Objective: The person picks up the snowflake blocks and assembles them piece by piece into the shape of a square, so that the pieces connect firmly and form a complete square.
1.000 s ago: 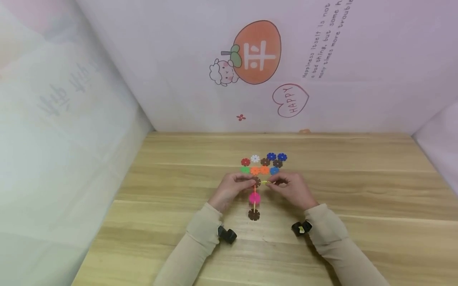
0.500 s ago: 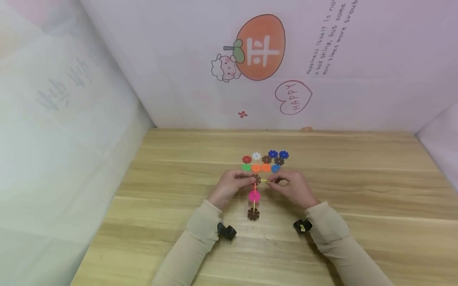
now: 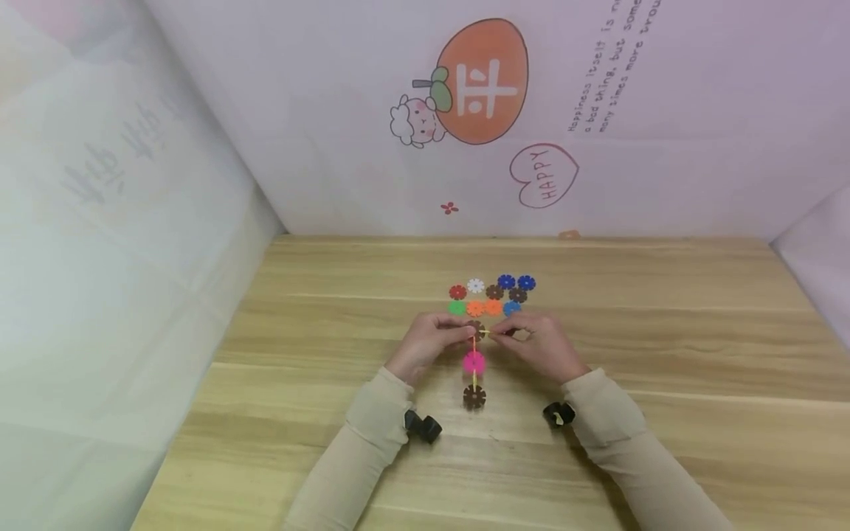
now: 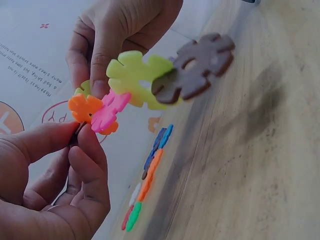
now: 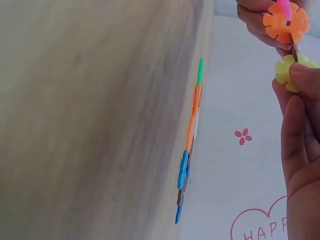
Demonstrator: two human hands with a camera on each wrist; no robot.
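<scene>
My left hand (image 3: 428, 345) pinches a brown notched plastic disc (image 3: 478, 330) at one end of a chain of interlocking snowflake discs. From it run an orange disc (image 5: 295, 25), a pink disc (image 3: 474, 363), a yellow-green disc (image 4: 131, 75) and another brown disc (image 4: 205, 65) at the other end. Opposite, thumb and fingers of my right hand (image 3: 541, 346) pinch a yellow disc (image 5: 283, 72). Its edge meets the edge of the held brown disc in the right wrist view. In the left wrist view the chain hangs above the wooden table (image 4: 250, 185).
Several loose discs lie grouped beyond the hands, among them a red disc (image 3: 457, 293), a white disc (image 3: 475, 285), a green disc (image 3: 457, 307) and a dark blue disc (image 3: 527, 282). A printed white cloth (image 3: 345, 162) rises behind the table.
The right hand has brought the yellow disc leftward against the brown disc, narrowing the space between the hands. The left hand keeps its grip, and the head view has shifted slightly.
</scene>
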